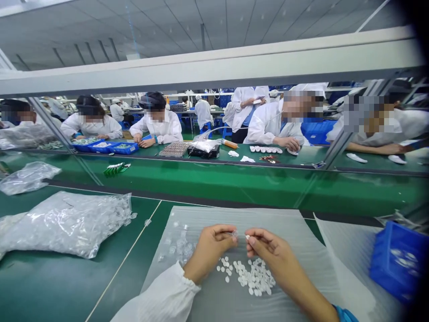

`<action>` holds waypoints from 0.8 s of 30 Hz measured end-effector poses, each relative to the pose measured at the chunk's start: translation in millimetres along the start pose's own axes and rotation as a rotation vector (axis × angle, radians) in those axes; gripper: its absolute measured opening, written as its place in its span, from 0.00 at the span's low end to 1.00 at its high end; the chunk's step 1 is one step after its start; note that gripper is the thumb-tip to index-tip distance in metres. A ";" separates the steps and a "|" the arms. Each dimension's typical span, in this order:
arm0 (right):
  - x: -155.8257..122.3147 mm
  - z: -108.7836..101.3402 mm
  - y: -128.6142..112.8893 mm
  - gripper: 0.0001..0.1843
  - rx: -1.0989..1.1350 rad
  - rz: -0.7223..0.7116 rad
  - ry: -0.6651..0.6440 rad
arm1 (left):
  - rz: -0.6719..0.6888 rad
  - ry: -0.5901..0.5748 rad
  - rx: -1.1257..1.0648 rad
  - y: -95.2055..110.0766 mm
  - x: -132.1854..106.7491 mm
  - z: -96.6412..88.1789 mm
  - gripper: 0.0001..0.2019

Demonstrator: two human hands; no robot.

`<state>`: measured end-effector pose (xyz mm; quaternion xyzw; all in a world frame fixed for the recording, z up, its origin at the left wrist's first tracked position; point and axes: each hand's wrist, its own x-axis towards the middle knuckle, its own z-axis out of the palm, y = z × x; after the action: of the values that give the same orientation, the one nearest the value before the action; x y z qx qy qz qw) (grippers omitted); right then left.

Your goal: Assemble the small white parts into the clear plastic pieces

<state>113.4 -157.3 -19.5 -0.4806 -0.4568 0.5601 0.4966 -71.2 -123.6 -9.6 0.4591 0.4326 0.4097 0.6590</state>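
Pinching clear piece (pixel 234 233) and white disc (pixel 247 237), fingers (pixel 224 231) nearly closed

Foam sheet (pixel 301 255) = landmark, lying on bench (pixel 110 250). On sheet: pile of small discs (pixel 252 278) abt centre, loose clear pieces (pixel 177 246) just L of pile. L hand (pixel 210 252) & R hand (pixel 268 252) over sheet, either side of gap just past pile. L of sheet: plastic bag of parts (pixel 63 223). R of sheet: crate (pixel 398 261), w/ discs inside. Beyond sheet: conveyor belt (pixel 201 183), then co-workers (pixel 157 120) at far bench.
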 end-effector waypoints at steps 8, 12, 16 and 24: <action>-4.6 -0.8 11.2 0.22 0.142 0.047 0.013 | 0.021 -0.033 -0.034 -8.8 1.8 4.2 0.22; -8.3 3.0 13.2 0.20 0.153 0.055 -0.019 | 0.028 -0.058 0.010 -11.3 2.7 4.2 0.21; -8.8 3.9 14.5 0.21 0.150 0.056 -0.019 | 0.010 -0.033 0.032 -8.4 1.4 6.3 0.19; -11.8 1.1 11.2 0.15 -0.133 -0.092 0.017 | 0.040 -0.045 0.058 -9.9 0.2 6.9 0.16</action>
<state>111.5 -170.1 -29.5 -0.4958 -0.5104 0.5011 0.4925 -63.2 -127.5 -17.7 0.4956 0.4204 0.3994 0.6466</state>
